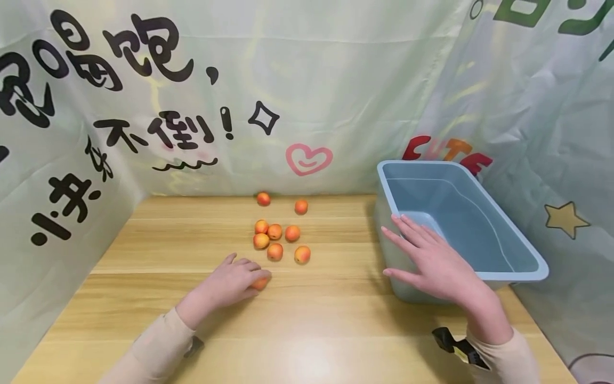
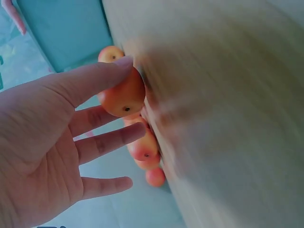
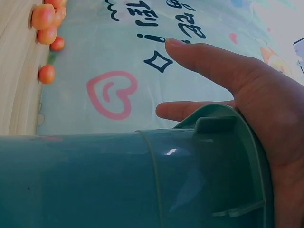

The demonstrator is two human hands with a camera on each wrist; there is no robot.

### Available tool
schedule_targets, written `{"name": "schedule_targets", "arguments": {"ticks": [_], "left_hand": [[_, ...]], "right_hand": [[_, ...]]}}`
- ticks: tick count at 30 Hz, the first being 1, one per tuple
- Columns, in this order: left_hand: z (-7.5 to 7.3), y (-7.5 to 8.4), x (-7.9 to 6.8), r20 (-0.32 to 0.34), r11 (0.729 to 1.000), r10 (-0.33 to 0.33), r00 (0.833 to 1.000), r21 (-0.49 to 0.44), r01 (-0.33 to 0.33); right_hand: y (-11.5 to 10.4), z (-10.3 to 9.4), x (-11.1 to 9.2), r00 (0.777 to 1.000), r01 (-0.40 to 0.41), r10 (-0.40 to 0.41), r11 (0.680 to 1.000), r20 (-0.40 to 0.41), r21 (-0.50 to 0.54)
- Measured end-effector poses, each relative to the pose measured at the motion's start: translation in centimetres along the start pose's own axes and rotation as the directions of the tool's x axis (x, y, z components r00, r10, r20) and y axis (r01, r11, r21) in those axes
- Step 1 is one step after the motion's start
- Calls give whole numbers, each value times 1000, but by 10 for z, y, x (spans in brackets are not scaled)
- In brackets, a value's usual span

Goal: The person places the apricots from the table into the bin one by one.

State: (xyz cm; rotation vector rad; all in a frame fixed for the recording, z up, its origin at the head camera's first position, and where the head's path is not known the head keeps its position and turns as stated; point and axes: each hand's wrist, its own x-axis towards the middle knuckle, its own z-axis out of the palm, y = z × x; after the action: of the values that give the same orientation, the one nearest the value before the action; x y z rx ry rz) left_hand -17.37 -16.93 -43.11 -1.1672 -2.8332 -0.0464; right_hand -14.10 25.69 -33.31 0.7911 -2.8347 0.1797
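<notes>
My left hand (image 1: 234, 280) is low over the table and pinches an orange-red apricot (image 1: 259, 283) between thumb and index finger. The left wrist view shows the thumb (image 2: 102, 78) across that fruit, while the other fingers stretch out free. Several more apricots (image 1: 275, 252) lie loosely grouped just beyond this hand. On the right, my right hand (image 1: 431, 261) has its fingers spread at the near left rim of a blue plastic bin (image 1: 460, 276). It grips nothing. In the right wrist view the hand's palm overlaps the bin's rim.
The wooden table (image 1: 307, 330) meets a printed cloth backdrop (image 1: 336, 96) behind the fruit, and cloth also hangs along both sides. Two apricots lie farthest back, one (image 1: 263, 199) close to the cloth. The bin stands upright against the right side; its visible inside is bare.
</notes>
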Motion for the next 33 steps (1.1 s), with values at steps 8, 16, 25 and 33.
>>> {"name": "schedule_targets", "arguments": {"ticks": [8,16,25,33], "left_hand": [[-5,5,10,-96,1000,-3,995,-5,3],[-21,10,26,-214,1000,9,977,0,-9],[-32,10,47,-304,999,30,952,41,-18],[-41,16,66,-357,998,48,933,48,-33]], "right_hand": [[-1,0,-1,1000,5,-5,1000,-11,-6],[-1,0,0,1000,-5,6,1000,14,-16],[0,1,0,1000,-8,8,1000,9,-29],[0,1,0,1000,-2,2,999,1,-32]]}}
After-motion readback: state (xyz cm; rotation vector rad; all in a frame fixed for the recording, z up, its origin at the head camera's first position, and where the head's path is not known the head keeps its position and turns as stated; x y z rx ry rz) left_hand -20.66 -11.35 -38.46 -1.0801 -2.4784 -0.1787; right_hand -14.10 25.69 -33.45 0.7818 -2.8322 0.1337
